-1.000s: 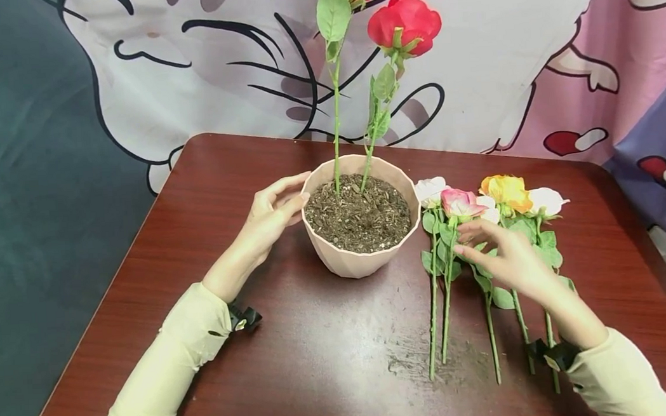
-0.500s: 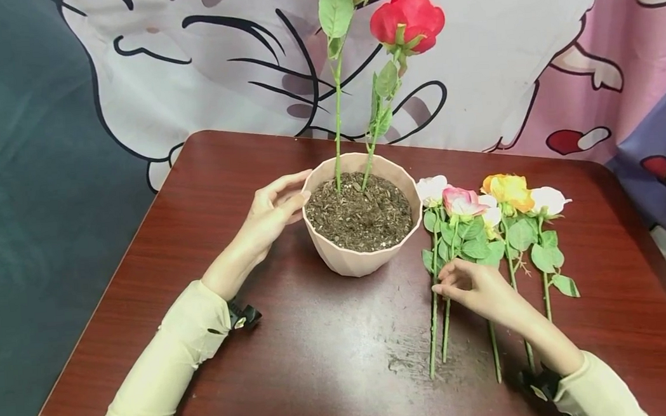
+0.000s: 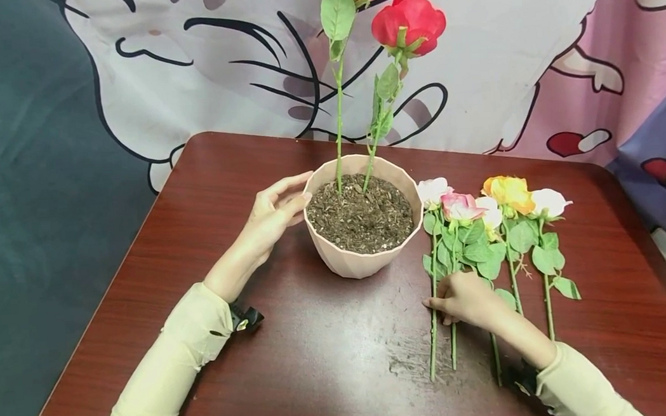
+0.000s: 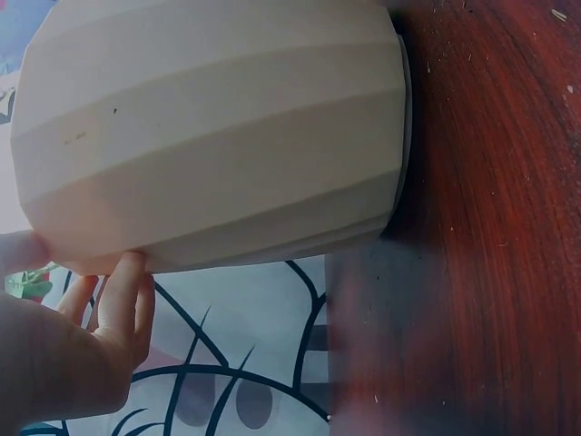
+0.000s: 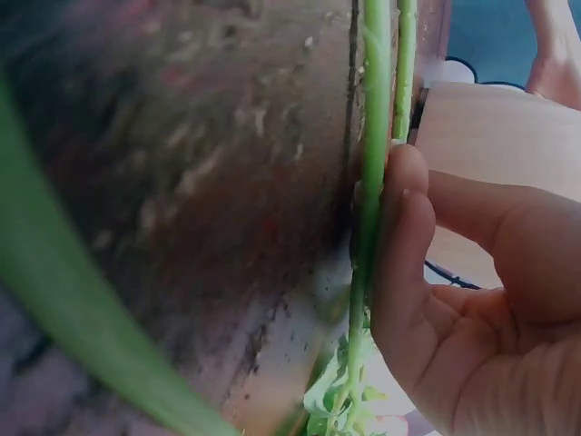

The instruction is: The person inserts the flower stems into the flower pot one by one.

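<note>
the pot (image 3: 350,261) is showing pale pinky beige, and its soil (image 3: 362,222) is looking brown. two roses (image 3: 409,26) are glowing red. the other flowers (image 3: 461,207) are showing pink, yellow and white. their stems (image 3: 433,348) are looking green. the worktop (image 3: 195,203) is showing red-brown with dark streaks. the cloth (image 3: 506,51) is showing white and pink with black cat lines.

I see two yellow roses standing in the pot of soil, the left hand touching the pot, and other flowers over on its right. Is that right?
Not quite: the two standing roses are red, not yellow, as the head view shows. The rest holds: they stand in the soil, the left hand touches the pot, and other flowers are on its right.
</note>
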### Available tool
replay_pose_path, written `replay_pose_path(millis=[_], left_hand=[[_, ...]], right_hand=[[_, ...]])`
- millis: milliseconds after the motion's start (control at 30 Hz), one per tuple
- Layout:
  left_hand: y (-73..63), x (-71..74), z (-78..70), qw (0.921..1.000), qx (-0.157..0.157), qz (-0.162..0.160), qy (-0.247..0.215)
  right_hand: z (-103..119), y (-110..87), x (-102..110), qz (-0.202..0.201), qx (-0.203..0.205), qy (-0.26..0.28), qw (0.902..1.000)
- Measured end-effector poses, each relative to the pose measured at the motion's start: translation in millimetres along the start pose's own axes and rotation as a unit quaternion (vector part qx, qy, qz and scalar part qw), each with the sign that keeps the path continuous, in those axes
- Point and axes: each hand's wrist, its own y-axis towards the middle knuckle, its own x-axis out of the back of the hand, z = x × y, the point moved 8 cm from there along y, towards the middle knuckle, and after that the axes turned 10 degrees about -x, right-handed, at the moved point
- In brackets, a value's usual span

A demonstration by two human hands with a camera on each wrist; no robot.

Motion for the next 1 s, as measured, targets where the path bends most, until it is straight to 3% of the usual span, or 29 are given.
replay_pose_path(millis=[167, 400, 800, 1000], left_hand=[[-0.1, 0.2, -0.5, 1.0, -0.001, -0.002, 0.001], [-0.4, -0.6, -0.1, 1.0, -0.001, 0.0, 0.0], [-0.8, -0.6, -0.4, 1.0, -0.002, -0.003, -0.006], [-1.3, -0.8, -0.5, 1.0, 0.001, -0.005, -0.003]], right_hand=[[-5, 2.1, -3, 0.025, -0.005, 0.045, 0.9986], [-14, -0.2, -6, 0.095, 0.008, 0.16, 0.9825], [-11, -16.0, 12, 0.108, 0.028, 0.226, 0.9678], [0, -31.7, 37, 0.081, 0.079, 0.27, 0.9561]])
